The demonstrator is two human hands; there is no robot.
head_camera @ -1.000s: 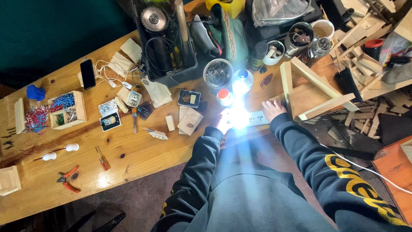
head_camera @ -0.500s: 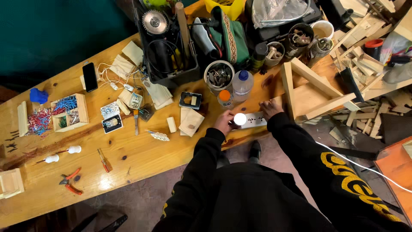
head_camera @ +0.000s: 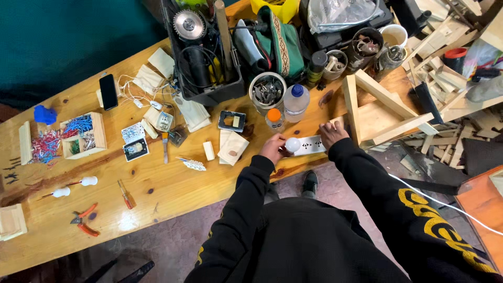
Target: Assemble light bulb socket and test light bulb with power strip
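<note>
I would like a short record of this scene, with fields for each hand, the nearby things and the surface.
left hand: left hand holds a white light bulb, unlit
right hand: right hand rests on the end of a white socket strip
bulb and strip: bulb sits at the strip's left end
nearby: orange-capped bottle, blue-capped bottle, tin of metal parts
surface: wooden workbench

Dark phone screen (head_camera: 108, 91) lies flat at the desk's (head_camera: 157, 183) far left edge. Two small printed cards (head_camera: 134, 140) lie mid-desk, white-bordered with dark centres.

White bulb (head_camera: 293, 144), orange bottle cap (head_camera: 274, 115)
</note>
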